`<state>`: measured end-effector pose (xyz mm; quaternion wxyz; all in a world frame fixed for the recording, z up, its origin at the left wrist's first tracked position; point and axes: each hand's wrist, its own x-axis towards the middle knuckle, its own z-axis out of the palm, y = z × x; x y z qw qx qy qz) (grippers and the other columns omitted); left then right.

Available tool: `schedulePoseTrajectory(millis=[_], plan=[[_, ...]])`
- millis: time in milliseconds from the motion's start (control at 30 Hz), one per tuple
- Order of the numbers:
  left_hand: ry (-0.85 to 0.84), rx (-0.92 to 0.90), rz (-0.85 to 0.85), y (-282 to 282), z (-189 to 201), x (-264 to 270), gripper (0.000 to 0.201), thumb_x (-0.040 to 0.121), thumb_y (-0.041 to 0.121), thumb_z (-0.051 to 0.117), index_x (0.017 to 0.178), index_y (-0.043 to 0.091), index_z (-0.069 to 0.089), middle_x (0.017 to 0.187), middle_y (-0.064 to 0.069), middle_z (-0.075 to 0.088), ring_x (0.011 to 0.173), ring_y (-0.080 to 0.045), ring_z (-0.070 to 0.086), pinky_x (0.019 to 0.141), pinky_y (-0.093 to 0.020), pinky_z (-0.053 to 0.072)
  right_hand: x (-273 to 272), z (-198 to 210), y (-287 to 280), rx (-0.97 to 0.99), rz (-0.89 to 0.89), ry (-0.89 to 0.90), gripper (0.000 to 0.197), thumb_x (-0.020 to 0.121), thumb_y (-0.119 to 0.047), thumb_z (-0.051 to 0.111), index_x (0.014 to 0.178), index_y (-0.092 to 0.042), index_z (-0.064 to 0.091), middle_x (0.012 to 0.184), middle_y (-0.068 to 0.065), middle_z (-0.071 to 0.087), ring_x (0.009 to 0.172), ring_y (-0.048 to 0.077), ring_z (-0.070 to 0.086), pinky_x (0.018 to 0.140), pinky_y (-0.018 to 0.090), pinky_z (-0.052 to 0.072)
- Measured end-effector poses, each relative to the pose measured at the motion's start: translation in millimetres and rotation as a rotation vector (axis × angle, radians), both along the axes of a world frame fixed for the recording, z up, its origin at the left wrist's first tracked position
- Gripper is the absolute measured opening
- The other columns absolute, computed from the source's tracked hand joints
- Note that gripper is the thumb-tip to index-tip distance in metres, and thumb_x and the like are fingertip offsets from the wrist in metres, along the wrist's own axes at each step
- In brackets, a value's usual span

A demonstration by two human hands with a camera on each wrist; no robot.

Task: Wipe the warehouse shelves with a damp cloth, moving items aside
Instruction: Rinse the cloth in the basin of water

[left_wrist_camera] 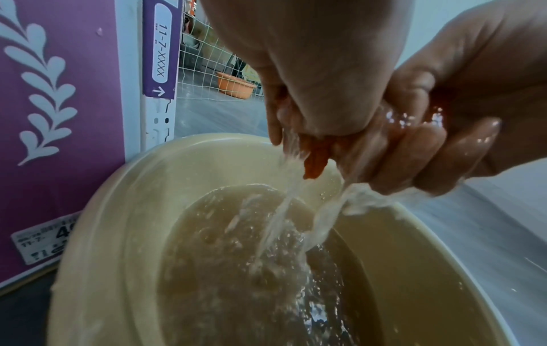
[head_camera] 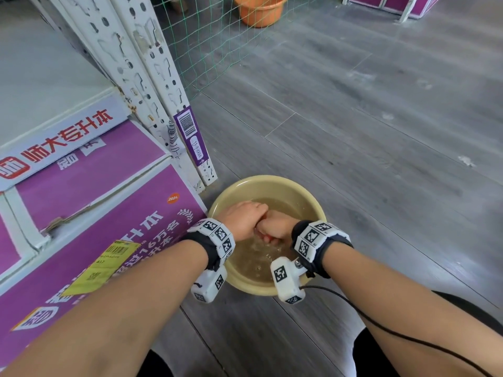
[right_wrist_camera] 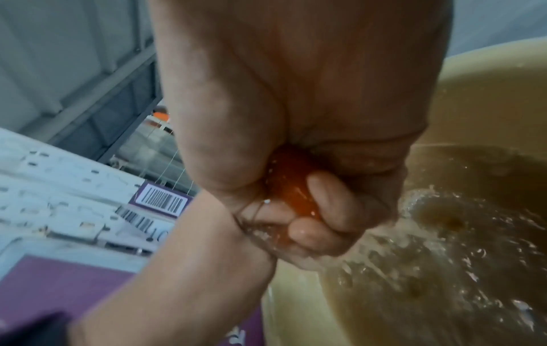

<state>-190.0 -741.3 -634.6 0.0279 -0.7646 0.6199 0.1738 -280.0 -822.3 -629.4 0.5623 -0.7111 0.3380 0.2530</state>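
Observation:
Both hands meet over a yellow basin (head_camera: 261,180) of murky water on the floor. My left hand (head_camera: 246,217) and right hand (head_camera: 281,227) grip a wet orange cloth (head_camera: 268,237) between them, most of it hidden inside the fists. In the left wrist view the left hand (left_wrist_camera: 311,70) and right hand (left_wrist_camera: 473,121) squeeze the cloth (left_wrist_camera: 315,161), and water streams from it into the basin (left_wrist_camera: 118,210). In the right wrist view the cloth (right_wrist_camera: 293,187) shows as an orange patch between the curled fingers, above the basin (right_wrist_camera: 488,60).
A purple carton (head_camera: 109,213) stands on the lowest shelf right beside the basin's left side. The white slotted shelf upright (head_camera: 163,77) rises behind it. Green netting (head_camera: 206,44) and an orange bucket (head_camera: 261,9) lie farther back. Grey floor spreads to the right.

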Motion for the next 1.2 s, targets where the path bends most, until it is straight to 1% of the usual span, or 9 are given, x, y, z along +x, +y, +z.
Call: schedulePoseTrajectory(millis=[133, 300, 567, 700, 833, 900, 1000, 1067, 1200], plan=[[-0.053, 0.066, 0.037, -4.1, 3.5, -3.1, 0.023, 0.083, 0.013, 0.059, 0.105, 0.013, 0.052, 0.109, -0.007, 0.062, 0.100, -0.028, 0.060, 0.074, -0.034, 0.042, -2.8, 3.3, -0.3, -0.207, 0.113, -0.091, 0.026, 0.085, -0.004, 0.043, 0.063, -0.013, 0.049, 0.059, 0.003, 0.048, 0.051, 0.016, 0.044, 0.042, 0.020, 0.036], [0.022, 0.101, 0.118, -2.3, 3.8, -4.9, 0.019, 0.081, 0.008, 0.056, 0.100, 0.012, 0.058, 0.094, -0.010, 0.067, 0.086, -0.029, 0.064, 0.066, -0.033, 0.044, -6.9, 0.4, 1.6, -0.364, 0.217, -0.100, 0.027, 0.091, -0.010, 0.041, 0.108, -0.003, 0.061, 0.104, 0.015, 0.065, 0.087, 0.024, 0.056, 0.074, 0.027, 0.042], [0.298, 0.274, 0.291, -11.1, 2.5, -1.7, 0.018, 0.085, 0.003, 0.050, 0.091, 0.000, 0.068, 0.074, -0.009, 0.061, 0.066, -0.021, 0.054, 0.061, -0.027, 0.044, -11.8, -3.9, -2.4, -0.530, 0.324, -0.182, 0.023, 0.092, -0.018, 0.038, 0.104, -0.008, 0.056, 0.104, 0.014, 0.067, 0.092, 0.032, 0.064, 0.082, 0.036, 0.051], [0.330, 0.203, 0.333, -14.3, -3.3, 5.2, 0.008, 0.088, 0.009, 0.049, 0.094, 0.014, 0.052, 0.085, -0.008, 0.063, 0.079, -0.024, 0.062, 0.066, -0.033, 0.048, -10.0, -10.1, -15.4, -0.250, 0.170, -0.113, 0.021, 0.090, -0.015, 0.051, 0.106, -0.007, 0.039, 0.090, 0.008, 0.055, 0.075, 0.022, 0.056, 0.066, 0.032, 0.044], [0.328, -0.060, 0.241, -15.0, -5.0, 3.9, 0.053, 0.081, -0.002, 0.052, 0.128, 0.020, 0.040, 0.135, 0.001, 0.043, 0.110, -0.015, 0.051, 0.089, -0.034, 0.047, -9.2, -12.3, -30.2, 0.191, -0.302, -0.115, 0.013, 0.086, 0.005, 0.051, 0.086, -0.008, 0.050, 0.062, 0.006, 0.043, 0.049, 0.012, 0.040, 0.042, 0.019, 0.036], [0.212, -0.183, 0.085, -13.1, -3.0, 2.5, 0.069, 0.077, -0.006, 0.051, 0.138, 0.023, 0.036, 0.150, 0.008, 0.026, 0.132, -0.012, 0.034, 0.110, -0.031, 0.033, -11.8, -11.2, -35.7, 0.339, -0.461, -0.118, 0.024, 0.089, 0.005, 0.047, 0.073, -0.012, 0.049, 0.054, 0.004, 0.040, 0.043, 0.010, 0.038, 0.037, 0.017, 0.034], [0.062, -0.148, -0.064, -7.3, -9.9, 4.6, 0.077, 0.076, -0.001, 0.054, 0.143, 0.028, 0.029, 0.155, 0.012, 0.013, 0.145, -0.012, 0.011, 0.121, -0.036, 0.008, -12.8, -5.3, -38.0, 0.543, -0.460, -0.128, 0.022, 0.091, 0.002, 0.044, 0.074, -0.011, 0.049, 0.061, 0.004, 0.044, 0.042, 0.008, 0.045, 0.037, 0.016, 0.039], [0.023, -0.146, -0.069, -1.8, -14.7, 7.1, 0.075, 0.079, 0.005, 0.057, 0.144, 0.028, 0.027, 0.157, 0.013, 0.009, 0.146, -0.012, 0.007, 0.121, -0.036, 0.004, -11.7, -0.3, -35.3, 0.578, -0.343, -0.088, 0.019, 0.086, 0.002, 0.040, 0.073, -0.008, 0.050, 0.068, 0.006, 0.049, 0.051, 0.011, 0.048, 0.043, 0.017, 0.041], [-0.009, -0.197, -0.094, -1.4, -12.2, 8.0, 0.058, 0.078, 0.002, 0.059, 0.132, 0.020, 0.043, 0.145, 0.006, 0.034, 0.137, -0.013, 0.028, 0.116, -0.035, 0.026, -9.4, 6.7, -28.5, 0.485, -0.201, -0.029, 0.023, 0.075, 0.008, 0.031, 0.065, -0.007, 0.045, 0.065, 0.007, 0.043, 0.048, 0.010, 0.041, 0.039, 0.015, 0.031]])
